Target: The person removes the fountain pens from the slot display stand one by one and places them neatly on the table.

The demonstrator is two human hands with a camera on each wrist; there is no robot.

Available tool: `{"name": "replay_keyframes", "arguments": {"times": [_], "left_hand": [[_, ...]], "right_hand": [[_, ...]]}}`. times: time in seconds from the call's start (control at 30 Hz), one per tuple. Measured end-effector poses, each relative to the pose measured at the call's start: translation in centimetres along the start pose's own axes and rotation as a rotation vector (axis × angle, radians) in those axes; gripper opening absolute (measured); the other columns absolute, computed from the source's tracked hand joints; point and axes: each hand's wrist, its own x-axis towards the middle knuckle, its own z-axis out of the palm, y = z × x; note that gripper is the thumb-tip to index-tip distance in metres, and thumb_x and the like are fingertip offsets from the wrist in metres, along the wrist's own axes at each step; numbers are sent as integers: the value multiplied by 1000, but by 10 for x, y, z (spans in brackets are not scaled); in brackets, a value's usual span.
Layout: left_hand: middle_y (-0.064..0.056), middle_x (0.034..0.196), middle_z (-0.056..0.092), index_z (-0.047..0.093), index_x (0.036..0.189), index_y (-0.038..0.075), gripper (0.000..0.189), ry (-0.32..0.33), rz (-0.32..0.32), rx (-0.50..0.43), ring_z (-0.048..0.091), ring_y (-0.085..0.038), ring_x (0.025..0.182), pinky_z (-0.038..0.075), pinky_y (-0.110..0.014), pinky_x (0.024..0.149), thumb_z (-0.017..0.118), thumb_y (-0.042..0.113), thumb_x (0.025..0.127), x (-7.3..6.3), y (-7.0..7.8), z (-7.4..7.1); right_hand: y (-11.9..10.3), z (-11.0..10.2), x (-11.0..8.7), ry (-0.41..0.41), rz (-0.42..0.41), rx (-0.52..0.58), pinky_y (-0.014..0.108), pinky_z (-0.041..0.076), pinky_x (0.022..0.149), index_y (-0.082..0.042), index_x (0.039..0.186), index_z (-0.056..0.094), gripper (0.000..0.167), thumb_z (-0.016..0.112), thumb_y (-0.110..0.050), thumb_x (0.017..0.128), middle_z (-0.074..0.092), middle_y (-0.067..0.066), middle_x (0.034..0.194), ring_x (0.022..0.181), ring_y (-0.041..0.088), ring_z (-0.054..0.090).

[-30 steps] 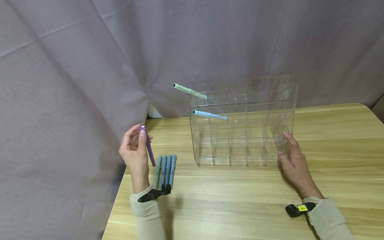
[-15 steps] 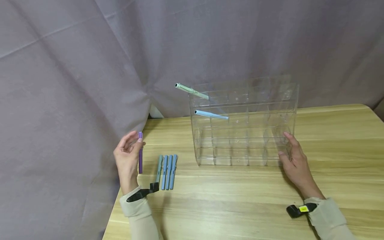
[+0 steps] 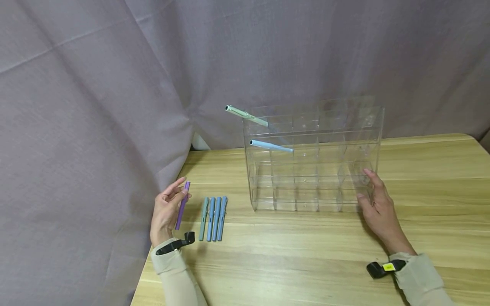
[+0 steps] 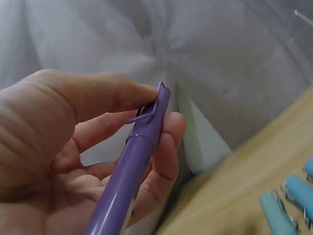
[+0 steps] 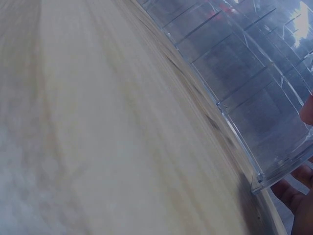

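In the head view my left hand [image 3: 163, 212] pinches a capped purple pen [image 3: 182, 209] between thumb and fingers, over the table's left side. The left wrist view shows the thumb by the pen's clip [image 4: 143, 117], with the clip end up. A clear plastic rack [image 3: 305, 176] with rows of compartments stands tilted back on the table. My right hand [image 3: 380, 214] holds its right side, thumb in front; the right wrist view shows fingers [image 5: 289, 197] around the side's edge. A pale green pen [image 3: 246, 115] lies in the rack's top row, a light blue pen [image 3: 271, 146] one row below, both at the left.
To the right of my left hand, a green pen [image 3: 203, 220] and three blue pens [image 3: 216, 220] lie side by side on the wooden table [image 3: 291, 259]. A grey curtain [image 3: 306, 51] hangs behind and along the left edge.
My left hand has moved down and slightly left with the purple pen, whose lower end has swung to the left. The right hand stays on the rack's side.
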Motion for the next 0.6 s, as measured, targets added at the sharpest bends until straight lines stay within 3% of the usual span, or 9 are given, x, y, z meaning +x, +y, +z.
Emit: {"name": "replay_keyframes", "arguments": {"times": [0.17, 0.33, 0.6], "left_hand": [[2, 103, 75, 63, 146, -1, 45, -37, -41, 8, 73, -16, 84, 61, -27, 87, 66, -5, 101, 5, -13, -5], [2, 101, 71, 66, 138, 0, 38, -61, -43, 27, 72, -18, 86, 61, -27, 81, 65, -7, 101, 8, -21, -5], [7, 95, 71, 62, 135, -5, 40, -17, -91, 241, 67, -5, 76, 55, -20, 66, 70, -7, 96, 11, -36, -4]], "right_hand": [[1, 0, 0, -1, -5, -3, 82, 19, 124, -20, 167, 32, 73, 55, 1, 101, 33, 28, 172, 158, 49, 27], [1, 0, 0, -2, -3, -2, 83, 18, 124, -20, 167, 31, 74, 55, 1, 101, 32, 29, 172, 157, 54, 27], [1, 0, 0, -1, -9, -2, 81, 18, 125, -20, 167, 31, 73, 55, 1, 101, 32, 28, 172, 160, 41, 26]]}}
